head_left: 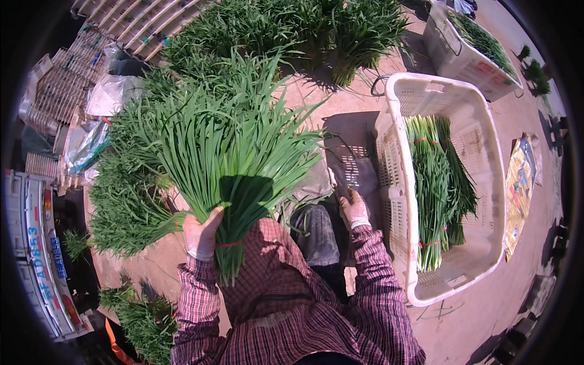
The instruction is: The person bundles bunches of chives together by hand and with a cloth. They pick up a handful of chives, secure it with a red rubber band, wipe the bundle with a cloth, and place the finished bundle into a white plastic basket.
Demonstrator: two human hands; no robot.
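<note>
My left hand (203,232), in a pale glove, grips a large bunch of garlic chives (246,150) near its base. A red band circles the stems below the hand, and the leaves fan out away from me. My right hand (354,209), also gloved, hovers above the shaded ground beside my knee, fingers apart and apparently holding nothing. Just right of it stands a white plastic crate (486,182) with perforated walls. Inside lie several banded chive bunches (431,191), some with pale stem ends facing the far end, others facing me.
Many tied bunches of greens (137,182) cover the ground to the left and far side. Another filled white crate (474,59) sits at far right. A flattened printed sack (520,191) lies beyond the near crate. At left are a parked vehicle (41,255) and stacked slatted racks (68,82).
</note>
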